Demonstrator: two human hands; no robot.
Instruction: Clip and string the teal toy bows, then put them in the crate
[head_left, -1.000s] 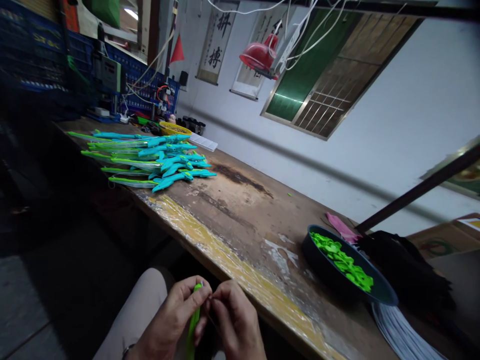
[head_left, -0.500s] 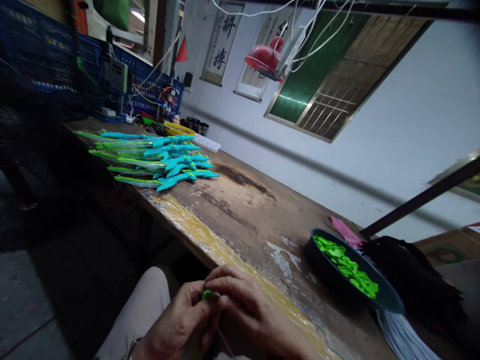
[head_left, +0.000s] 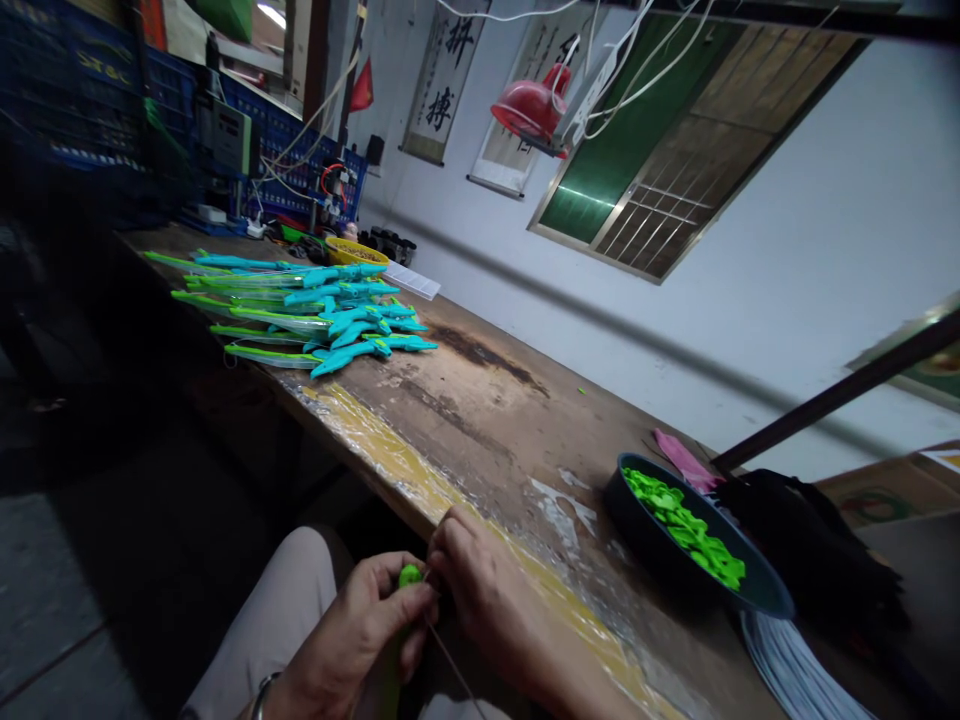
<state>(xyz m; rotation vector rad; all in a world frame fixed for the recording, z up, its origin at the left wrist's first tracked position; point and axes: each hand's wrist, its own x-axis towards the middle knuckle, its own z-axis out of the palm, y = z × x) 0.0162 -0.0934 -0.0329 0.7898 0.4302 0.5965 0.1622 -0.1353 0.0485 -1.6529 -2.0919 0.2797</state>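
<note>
My left hand [head_left: 360, 625] is closed around a small bright green plastic piece [head_left: 409, 575], pinched between thumb and forefinger. A thin cord [head_left: 454, 670] runs from this piece down toward my lap. My right hand [head_left: 487, 590] is closed close beside it, its fingertips pinching the cord near the green piece; the exact grip is partly hidden. Both hands are over my lap at the table's front edge. To their right stands a dark round bowl [head_left: 776, 598] with many green plastic pieces [head_left: 682, 525] in it.
A pile of blue and green plastic toy-like parts [head_left: 330, 310] lies on the wooden table [head_left: 480, 420] at left. Behind it is a yellow basket [head_left: 356, 252]. Pale cords [head_left: 799, 670] lie beneath the bowl, near black cloth [head_left: 810, 540]. A red lamp [head_left: 529, 108] hangs above.
My right hand has drawn slightly up and away from the left, its fingers curling into a tighter pinch. More of the green piece and the cord now shows. The view has shifted slightly.
</note>
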